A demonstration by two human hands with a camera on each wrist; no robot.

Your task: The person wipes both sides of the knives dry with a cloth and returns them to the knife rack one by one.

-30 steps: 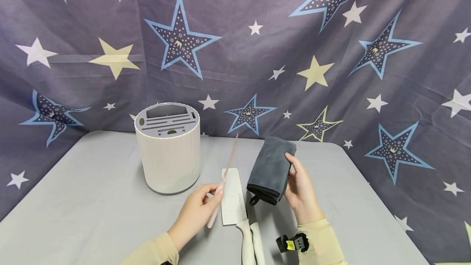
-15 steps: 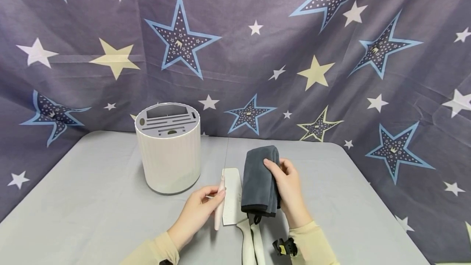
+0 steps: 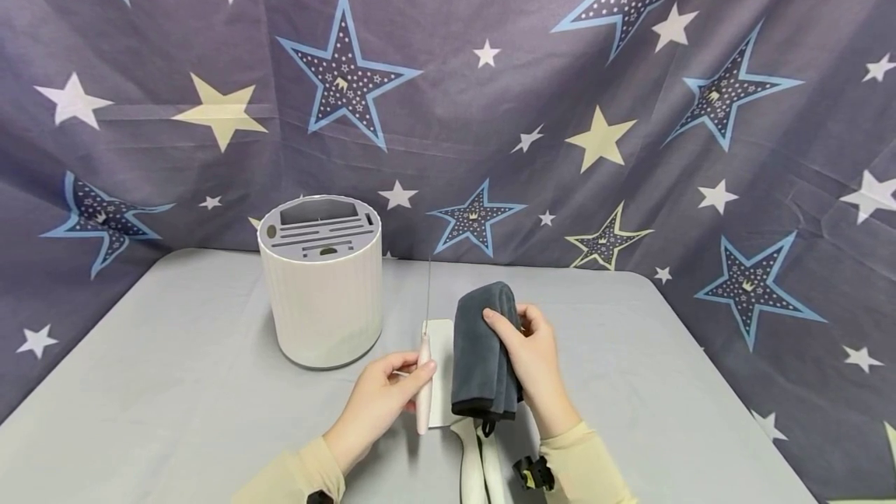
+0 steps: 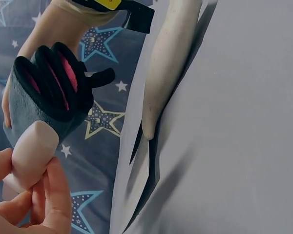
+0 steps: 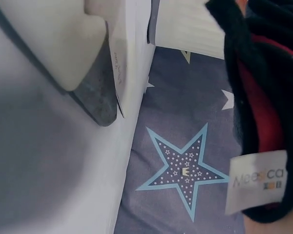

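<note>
Right wrist view shows a "Mee…ca" label (image 5: 259, 185); right grip (image 3: 537, 364) holds cloth (image 3: 474, 352), left grip (image 3: 385, 395) pinches knife (image 3: 424, 399).

The left sleeve (image 3: 290, 477), at 7 o'clock in the head view, and the right sleeve (image 3: 588, 467), at 5 o'clock, are the same pale yellow — long and plain. The left hand (image 3: 378, 401) and right hand (image 3: 537, 365) are bare. On the right sleeve's 9 o'clock side is a blocky black gadget (image 3: 539, 474) with 1 yellow patch (image 4: 109, 4), seen larger near 11 o'clock in the left wrist view. At the left sleeve's 4 o'clock — a small black piece (image 3: 320, 497), cut by the frame.
</note>
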